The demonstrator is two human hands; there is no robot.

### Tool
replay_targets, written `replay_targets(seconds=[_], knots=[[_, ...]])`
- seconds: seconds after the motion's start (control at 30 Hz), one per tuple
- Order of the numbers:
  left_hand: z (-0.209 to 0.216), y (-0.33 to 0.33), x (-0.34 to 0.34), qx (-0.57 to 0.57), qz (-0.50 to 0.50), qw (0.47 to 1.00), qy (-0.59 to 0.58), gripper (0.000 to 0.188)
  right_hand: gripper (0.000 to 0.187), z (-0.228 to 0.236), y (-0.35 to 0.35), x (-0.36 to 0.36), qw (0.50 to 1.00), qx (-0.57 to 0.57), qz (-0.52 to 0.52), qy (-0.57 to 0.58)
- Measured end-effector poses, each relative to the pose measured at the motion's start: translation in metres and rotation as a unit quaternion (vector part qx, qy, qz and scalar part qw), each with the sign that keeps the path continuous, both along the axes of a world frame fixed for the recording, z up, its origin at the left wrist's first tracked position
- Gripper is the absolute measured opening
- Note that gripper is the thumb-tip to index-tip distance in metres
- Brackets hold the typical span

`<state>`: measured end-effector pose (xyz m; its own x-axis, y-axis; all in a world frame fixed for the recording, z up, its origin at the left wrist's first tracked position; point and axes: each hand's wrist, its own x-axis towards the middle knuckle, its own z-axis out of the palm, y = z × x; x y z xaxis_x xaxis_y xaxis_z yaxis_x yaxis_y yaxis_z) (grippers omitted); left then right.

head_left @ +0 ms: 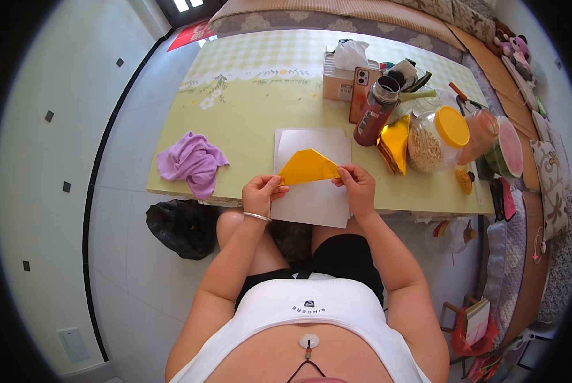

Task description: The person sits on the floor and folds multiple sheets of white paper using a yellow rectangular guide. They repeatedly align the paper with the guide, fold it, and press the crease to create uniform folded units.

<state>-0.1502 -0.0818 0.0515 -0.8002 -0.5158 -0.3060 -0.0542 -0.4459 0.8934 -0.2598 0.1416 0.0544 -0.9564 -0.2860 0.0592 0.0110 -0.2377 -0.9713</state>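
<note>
Head view looks down on a person seated at a low table (248, 127) covered with a pale yellow-green cloth, both hands raised just above its near edge. Between them is a folded orange paper (307, 167), shaped roughly like a wide triangle with a blunt peak. Its long axis runs left to right, nearly level, tilting slightly down toward the left; the peak points away from the person, toward the far side of the table. The left hand (259, 193), with a thin bracelet at the wrist, is closed in a pinch on the paper's left corner, thumb and fingers pressed together. The right hand (356, 185) is likewise closed in a pinch on the right corner. The paper hovers over a stack of white sheets (315, 198) that lie on the table and overhang its near edge toward the person's lap. Whether the orange paper touches the sheets cannot be told. Well to the left lies a crumpled purple cloth (192, 163). To the right, near the white sheets, stand a dark red bottle (375, 113), a pack of gold-coloured paper (395, 143) and a clear jar with a yellow lid (438, 137). A tissue box (340, 75) sits farther back.
</note>
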Motion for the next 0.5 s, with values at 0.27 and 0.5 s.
replay_targets(seconds=[0.27, 0.5], knots=[[0.003, 0.001, -0.002, -0.040, -0.004, 0.999, 0.005, 0.021, 0.010, 0.001, 0.012, -0.007, 0.993, 0.056, 0.048, -0.096], [0.002, -0.012, -0.006, -0.040, -0.057, 0.997, -0.044, 0.020, 0.013, 0.001, 0.009, -0.005, 0.993, 0.096, 0.031, -0.069]])
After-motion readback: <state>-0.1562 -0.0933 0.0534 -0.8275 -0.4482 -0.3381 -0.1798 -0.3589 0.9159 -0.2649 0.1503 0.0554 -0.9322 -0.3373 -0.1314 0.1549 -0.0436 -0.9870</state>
